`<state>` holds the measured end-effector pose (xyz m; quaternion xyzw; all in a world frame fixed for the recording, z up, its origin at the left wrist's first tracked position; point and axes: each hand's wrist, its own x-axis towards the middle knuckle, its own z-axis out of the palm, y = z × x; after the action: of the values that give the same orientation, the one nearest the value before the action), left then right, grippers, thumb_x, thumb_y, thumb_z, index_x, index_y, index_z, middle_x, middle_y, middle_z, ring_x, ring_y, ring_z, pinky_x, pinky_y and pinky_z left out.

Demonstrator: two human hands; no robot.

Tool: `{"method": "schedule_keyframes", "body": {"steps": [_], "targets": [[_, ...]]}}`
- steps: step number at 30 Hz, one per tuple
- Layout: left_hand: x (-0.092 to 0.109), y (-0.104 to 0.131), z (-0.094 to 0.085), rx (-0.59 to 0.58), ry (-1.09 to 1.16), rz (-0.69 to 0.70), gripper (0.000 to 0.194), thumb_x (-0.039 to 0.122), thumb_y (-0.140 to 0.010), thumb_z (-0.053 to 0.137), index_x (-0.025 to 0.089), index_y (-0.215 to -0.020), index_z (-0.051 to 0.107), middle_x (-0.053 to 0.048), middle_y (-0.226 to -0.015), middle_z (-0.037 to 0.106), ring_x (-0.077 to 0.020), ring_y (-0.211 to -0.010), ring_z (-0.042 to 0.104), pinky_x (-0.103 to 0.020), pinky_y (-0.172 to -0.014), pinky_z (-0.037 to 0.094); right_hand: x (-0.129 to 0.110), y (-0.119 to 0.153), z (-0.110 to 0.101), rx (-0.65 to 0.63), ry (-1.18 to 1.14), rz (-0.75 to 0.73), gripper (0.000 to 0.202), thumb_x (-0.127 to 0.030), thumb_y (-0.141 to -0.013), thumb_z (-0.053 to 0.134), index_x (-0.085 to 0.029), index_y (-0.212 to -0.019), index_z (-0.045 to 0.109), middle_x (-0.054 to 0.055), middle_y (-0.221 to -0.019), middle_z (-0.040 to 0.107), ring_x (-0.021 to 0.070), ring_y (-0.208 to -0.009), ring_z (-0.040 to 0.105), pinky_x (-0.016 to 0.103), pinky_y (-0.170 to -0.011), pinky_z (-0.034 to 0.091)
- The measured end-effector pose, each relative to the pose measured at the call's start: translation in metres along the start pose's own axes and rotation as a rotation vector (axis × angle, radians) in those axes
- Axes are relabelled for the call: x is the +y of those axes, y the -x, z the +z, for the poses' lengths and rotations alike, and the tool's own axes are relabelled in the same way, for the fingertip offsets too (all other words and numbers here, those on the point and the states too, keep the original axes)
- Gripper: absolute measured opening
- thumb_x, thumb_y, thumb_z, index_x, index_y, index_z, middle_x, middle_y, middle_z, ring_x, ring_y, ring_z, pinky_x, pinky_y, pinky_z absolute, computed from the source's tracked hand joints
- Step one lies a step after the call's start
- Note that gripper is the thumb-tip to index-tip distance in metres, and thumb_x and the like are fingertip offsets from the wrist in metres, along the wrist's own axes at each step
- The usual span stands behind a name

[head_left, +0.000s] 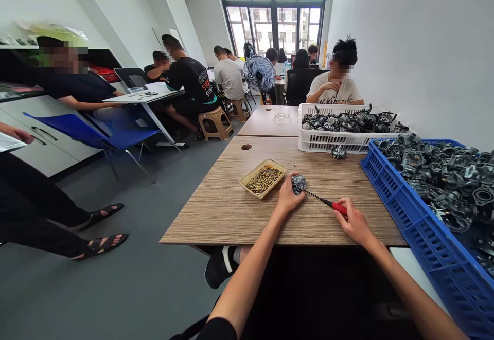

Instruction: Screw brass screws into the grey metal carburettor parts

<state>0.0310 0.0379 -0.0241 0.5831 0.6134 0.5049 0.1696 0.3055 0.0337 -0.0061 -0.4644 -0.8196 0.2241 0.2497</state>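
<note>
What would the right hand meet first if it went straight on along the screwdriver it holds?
The right hand would probably meet the grey metal part in the left hand; the screwdriver seems to reach it, though contact is unclear.

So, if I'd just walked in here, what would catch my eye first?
Probably the big blue crate at the right, heaped with grey metal parts. Next, the red-handled screwdriver in the person's right hand, its shaft reaching toward a small metal part in the left hand over the table. Just left of that sits a shallow tray of brass-coloured pieces.
</note>
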Motion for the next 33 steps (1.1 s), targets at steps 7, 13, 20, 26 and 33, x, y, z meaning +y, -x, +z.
{"method": "schedule_keyframes", "body": {"steps": [7,13,20,26,33], "targets": [[0.0031,0.0008,-0.001,0.004,-0.002,-0.001,0.062,0.018,-0.07,0.067,0.027,-0.128,0.045,-0.003,-0.111,0.067,-0.0221,-0.1,0.065,-0.035,-0.092,0.05,-0.0011,-0.0012,-0.0023,-0.008,0.014,0.023,0.028,-0.053,-0.099,0.041,-0.026,-0.098,0.048,0.004,-0.079,0.072,0.0253,-0.067,0.069,0.032,-0.063,0.042],[0.0025,0.0003,-0.0005,0.005,-0.01,0.0,0.061,0.019,-0.07,0.066,0.026,-0.127,0.044,-0.004,-0.111,0.067,-0.0231,-0.101,0.065,-0.036,-0.093,0.05,-0.0056,-0.0005,-0.0038,-0.027,0.027,0.01,0.029,-0.054,-0.1,0.041,-0.026,-0.102,0.05,0.004,-0.082,0.073,0.0259,-0.07,0.07,0.032,-0.065,0.043],[0.0003,-0.0003,-0.0001,0.007,-0.008,0.013,0.061,0.019,-0.071,0.066,0.026,-0.127,0.044,-0.004,-0.113,0.066,-0.0222,-0.101,0.065,-0.035,-0.093,0.05,-0.0013,-0.0002,-0.0012,-0.02,0.045,0.02,0.024,-0.048,-0.097,0.046,-0.025,-0.104,0.047,0.005,-0.082,0.072,0.0261,-0.071,0.07,0.032,-0.066,0.044],[-0.0011,-0.0007,0.0011,0.008,-0.006,0.021,0.061,0.019,-0.071,0.066,0.025,-0.127,0.044,-0.003,-0.107,0.066,-0.022,-0.097,0.064,-0.036,-0.091,0.05,-0.002,-0.0016,-0.002,-0.033,0.045,-0.007,0.03,-0.053,-0.102,0.039,-0.026,-0.092,0.047,0.004,-0.079,0.07,0.0246,-0.069,0.067,0.031,-0.065,0.043],[-0.0001,0.0002,0.0008,0.019,0.002,0.03,0.061,0.018,-0.071,0.066,0.026,-0.128,0.044,-0.004,-0.114,0.067,-0.0223,-0.102,0.064,-0.036,-0.094,0.05,-0.0049,0.0004,-0.0022,-0.013,0.049,-0.011,0.026,-0.047,-0.096,0.049,-0.025,-0.109,0.049,0.004,-0.087,0.073,0.0244,-0.07,0.07,0.031,-0.067,0.045]]}}
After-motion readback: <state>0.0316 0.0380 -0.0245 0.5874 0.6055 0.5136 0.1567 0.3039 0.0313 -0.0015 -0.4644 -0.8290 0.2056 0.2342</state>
